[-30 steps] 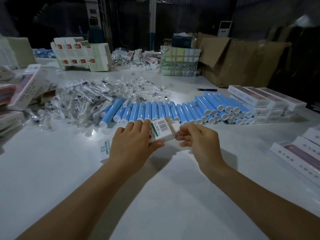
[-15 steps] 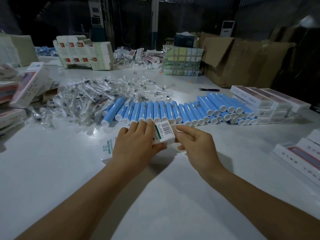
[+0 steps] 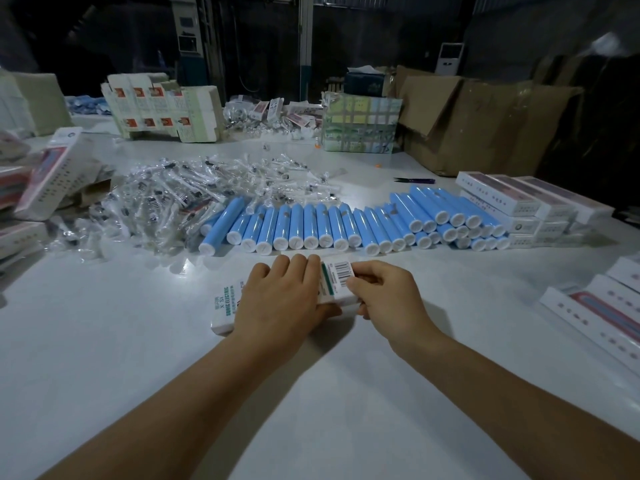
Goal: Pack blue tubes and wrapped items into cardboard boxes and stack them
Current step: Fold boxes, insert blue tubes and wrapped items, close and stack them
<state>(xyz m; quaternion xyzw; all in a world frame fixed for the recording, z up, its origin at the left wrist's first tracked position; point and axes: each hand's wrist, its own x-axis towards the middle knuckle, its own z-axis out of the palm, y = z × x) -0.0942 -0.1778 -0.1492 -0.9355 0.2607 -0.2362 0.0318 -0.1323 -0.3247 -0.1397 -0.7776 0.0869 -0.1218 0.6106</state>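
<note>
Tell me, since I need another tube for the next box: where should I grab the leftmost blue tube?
Grip the leftmost blue tube around its blue body with one hand, coming from above and the near side. Its left side is partly buried in the wrapped items, and its white cap faces you, so the near end looks easiest to lift.

White table (image 3: 104, 358) in a dim room. Behind its far edge: dark wall, white column (image 3: 306, 43), standing white air conditioner (image 3: 449, 58). Large brown cartons (image 3: 485, 123) occupy the table's far right corner.
</note>
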